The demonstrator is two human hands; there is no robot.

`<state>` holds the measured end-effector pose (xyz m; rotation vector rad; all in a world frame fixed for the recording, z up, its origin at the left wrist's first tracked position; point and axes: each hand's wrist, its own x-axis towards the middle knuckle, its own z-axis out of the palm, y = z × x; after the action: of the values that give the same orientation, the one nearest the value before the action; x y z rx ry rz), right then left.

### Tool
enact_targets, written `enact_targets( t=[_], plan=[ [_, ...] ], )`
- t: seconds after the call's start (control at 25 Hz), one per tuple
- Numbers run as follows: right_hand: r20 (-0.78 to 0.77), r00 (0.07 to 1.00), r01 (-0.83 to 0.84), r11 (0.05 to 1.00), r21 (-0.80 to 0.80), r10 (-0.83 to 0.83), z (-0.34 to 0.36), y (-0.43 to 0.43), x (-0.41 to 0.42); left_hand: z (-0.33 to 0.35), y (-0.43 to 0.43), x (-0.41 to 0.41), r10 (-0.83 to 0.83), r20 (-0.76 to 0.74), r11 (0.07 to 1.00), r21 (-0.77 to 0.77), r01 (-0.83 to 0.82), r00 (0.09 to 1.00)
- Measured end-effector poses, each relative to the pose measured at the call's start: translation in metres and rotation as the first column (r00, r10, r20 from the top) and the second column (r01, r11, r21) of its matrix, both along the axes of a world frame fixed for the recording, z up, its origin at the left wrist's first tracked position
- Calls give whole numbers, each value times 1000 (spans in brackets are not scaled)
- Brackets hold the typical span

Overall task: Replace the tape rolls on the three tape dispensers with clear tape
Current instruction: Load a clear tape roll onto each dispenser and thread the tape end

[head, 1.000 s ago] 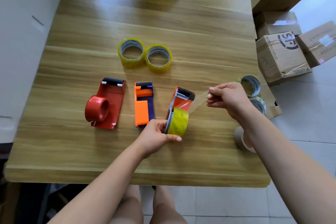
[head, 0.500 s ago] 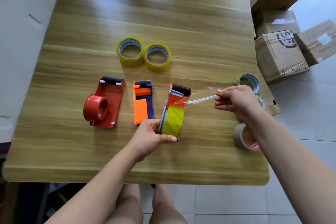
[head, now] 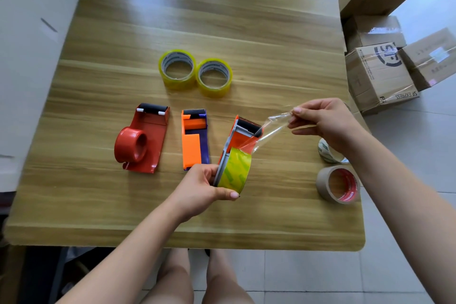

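Observation:
My left hand (head: pixel 201 190) grips an orange tape dispenser (head: pixel 240 137) loaded with a clear yellowish tape roll (head: pixel 235 170), tilted up off the wooden table (head: pixel 98 192). My right hand (head: pixel 325 121) pinches the free end of the clear tape strip (head: pixel 274 127), pulled out to the right past the dispenser's black toothed blade. A red dispenser (head: pixel 142 139) and an orange-and-purple dispenser (head: pixel 195 139) lie on the table to the left, both without a roll. Two clear yellowish rolls (head: pixel 177 69) (head: pixel 214 76) lie flat behind them.
A brown tape roll (head: pixel 338 184) and a whitish roll (head: pixel 329 153) sit near the table's right edge, partly behind my right forearm. Cardboard boxes (head: pixel 380 76) are stacked on the floor to the right. A white surface (head: pixel 32 32) borders the table's left side.
My right hand has risen slightly and drawn the tape strip out wider, and the strip now spreads flat over the blade. The view has shifted slightly. My left hand keeps its hold.

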<state>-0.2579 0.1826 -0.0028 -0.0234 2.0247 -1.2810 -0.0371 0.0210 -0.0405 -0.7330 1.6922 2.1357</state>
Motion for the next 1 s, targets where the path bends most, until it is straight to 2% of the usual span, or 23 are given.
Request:
enact_targets(
  t=[0.32, 0.52, 0.76, 1.0],
  plan=[
    [57, 997, 44, 999, 12, -45, -6, 8, 7, 4, 6, 8, 16, 13, 1000, 4, -16, 1000],
    [96, 995, 32, 982, -185, -14, -2, 19, 15, 8, 2, 10, 14, 31, 1000, -17, -13, 999],
    [82, 994, 76, 988, -134, -66, -3, 19, 11, 15, 4, 13, -62, 8, 997, -42, 63, 998],
    [66, 998, 25, 996, -82, -20, -4, 14, 10, 14, 6, 14, -65, 17, 995, -78, 66, 998]
  ],
)
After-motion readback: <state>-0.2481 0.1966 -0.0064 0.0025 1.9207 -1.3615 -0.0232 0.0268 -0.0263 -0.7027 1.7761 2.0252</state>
